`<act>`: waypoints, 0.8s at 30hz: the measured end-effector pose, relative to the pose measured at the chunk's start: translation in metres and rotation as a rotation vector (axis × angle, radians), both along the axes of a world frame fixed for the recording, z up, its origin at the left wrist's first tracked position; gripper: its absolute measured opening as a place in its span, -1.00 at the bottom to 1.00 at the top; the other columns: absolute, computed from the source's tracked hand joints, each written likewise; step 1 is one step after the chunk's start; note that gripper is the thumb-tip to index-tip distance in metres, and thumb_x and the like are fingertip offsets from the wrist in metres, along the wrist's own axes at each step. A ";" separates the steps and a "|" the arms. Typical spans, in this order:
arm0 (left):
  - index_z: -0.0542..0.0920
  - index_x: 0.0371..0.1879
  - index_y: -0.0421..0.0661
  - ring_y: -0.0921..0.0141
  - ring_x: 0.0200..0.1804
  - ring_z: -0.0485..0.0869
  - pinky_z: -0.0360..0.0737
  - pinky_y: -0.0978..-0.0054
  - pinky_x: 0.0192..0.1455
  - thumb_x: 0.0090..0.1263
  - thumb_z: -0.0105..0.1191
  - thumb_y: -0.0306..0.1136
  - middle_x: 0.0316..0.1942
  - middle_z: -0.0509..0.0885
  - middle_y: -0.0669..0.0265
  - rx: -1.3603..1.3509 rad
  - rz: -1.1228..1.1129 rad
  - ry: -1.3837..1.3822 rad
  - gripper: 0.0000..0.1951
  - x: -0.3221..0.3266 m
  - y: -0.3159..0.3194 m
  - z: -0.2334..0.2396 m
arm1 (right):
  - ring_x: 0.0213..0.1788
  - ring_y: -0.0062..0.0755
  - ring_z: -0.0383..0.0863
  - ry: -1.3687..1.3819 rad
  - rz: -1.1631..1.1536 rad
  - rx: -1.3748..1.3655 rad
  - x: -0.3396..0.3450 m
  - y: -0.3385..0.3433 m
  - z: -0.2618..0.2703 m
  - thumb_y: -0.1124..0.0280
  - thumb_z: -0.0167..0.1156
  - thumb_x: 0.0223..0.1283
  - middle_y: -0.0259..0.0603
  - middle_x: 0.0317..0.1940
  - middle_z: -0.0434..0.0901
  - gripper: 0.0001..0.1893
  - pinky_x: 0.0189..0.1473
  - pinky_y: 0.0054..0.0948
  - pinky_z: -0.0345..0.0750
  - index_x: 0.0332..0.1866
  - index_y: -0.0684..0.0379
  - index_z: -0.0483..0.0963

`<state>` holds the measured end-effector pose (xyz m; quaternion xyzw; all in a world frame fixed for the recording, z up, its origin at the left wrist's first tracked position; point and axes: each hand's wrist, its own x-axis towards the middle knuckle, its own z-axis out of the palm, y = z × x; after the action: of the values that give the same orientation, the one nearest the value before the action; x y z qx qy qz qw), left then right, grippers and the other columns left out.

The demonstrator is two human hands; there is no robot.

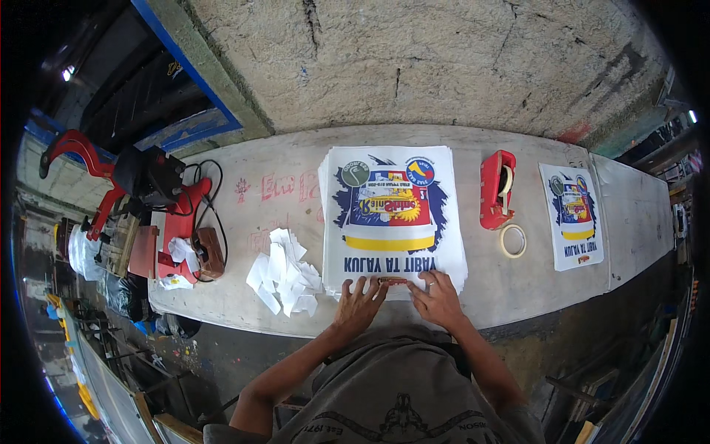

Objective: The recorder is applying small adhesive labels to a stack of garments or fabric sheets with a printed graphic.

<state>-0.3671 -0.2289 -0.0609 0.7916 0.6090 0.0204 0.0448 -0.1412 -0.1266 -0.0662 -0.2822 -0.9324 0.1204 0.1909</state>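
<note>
A thick stack of printed white sheets (395,216) lies on the table in front of me, its print upside down to my view. At the stack's near edge, my left hand (358,304) rests with fingertips on the top sheet, left of a small orange-red printed patch (392,281). My right hand (435,297) touches the same edge from the right, fingers spread and index fingertip by the patch. Whether the patch is a separate piece cannot be told. Beside the stack on the left is a loose pile of white paper scraps (287,273).
Right of the stack stand a red tape dispenser (493,191) and a roll of masking tape (512,241). Farther right lie smaller-looking printed sheets (574,222). A red heat press-like machine (180,222) with black cables occupies the table's left end. A rough wall (432,66) borders the far side.
</note>
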 end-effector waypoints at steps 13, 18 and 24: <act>0.52 0.12 -0.34 0.19 0.18 0.51 0.53 0.26 0.20 0.33 0.05 -0.44 0.11 0.49 0.06 0.068 -0.078 -0.253 -0.61 0.006 0.015 -0.013 | 0.05 -0.05 0.46 0.139 -0.156 -0.149 -0.006 0.001 -0.005 0.49 0.27 0.00 -0.10 -0.07 0.52 -0.68 0.11 -0.15 0.43 -0.07 0.32 0.63; 0.49 0.20 -0.32 0.26 0.13 0.54 0.60 0.37 0.12 0.29 0.07 -0.43 0.06 0.51 0.14 0.135 -0.109 -0.212 -0.53 0.008 0.018 -0.009 | 0.06 -0.05 0.42 0.141 -0.192 -0.213 -0.008 0.006 -0.008 0.58 0.23 -0.10 -0.13 -0.09 0.51 -0.69 0.11 -0.18 0.41 -0.15 0.26 0.66; 0.41 0.34 -0.15 0.29 0.09 0.55 0.63 0.38 0.06 0.27 0.07 -0.46 0.02 0.52 0.26 0.083 -0.085 -0.161 -0.44 0.012 0.023 0.000 | -0.03 -0.08 0.37 0.038 -0.227 -0.421 -0.017 0.022 -0.015 0.72 0.14 -0.22 -0.14 -0.18 0.49 -0.64 0.05 -0.19 0.39 -0.26 0.12 0.68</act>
<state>-0.3554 -0.2063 -0.0609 0.8136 0.5681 0.1072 0.0618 -0.1584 -0.1042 -0.0812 -0.4162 -0.8455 0.2951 0.1578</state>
